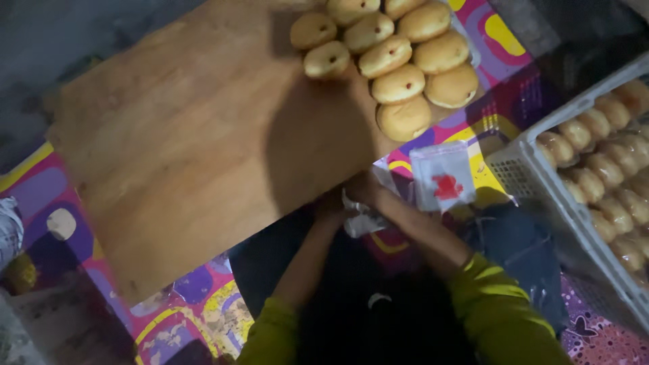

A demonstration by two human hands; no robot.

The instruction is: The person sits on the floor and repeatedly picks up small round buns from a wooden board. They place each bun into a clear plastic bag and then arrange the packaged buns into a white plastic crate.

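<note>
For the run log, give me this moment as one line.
hands: both on crumpled clear plastic bag | wooden board: round filled buns | white crate: more buns

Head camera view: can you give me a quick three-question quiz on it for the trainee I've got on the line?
1. True or false: the filled buns sit at the far right corner of the wooden board.
2. Multiple choice: what holds the wrapped buns on the right? A) a white plastic crate B) a metal pot C) a cardboard box
3. Short answer: what are the left hand and right hand working on together?

Key:
1. True.
2. A.
3. A small clear plastic wrapper, held between both hands just off the board's near edge, beside a stack of clear bags with a red mark.
</note>
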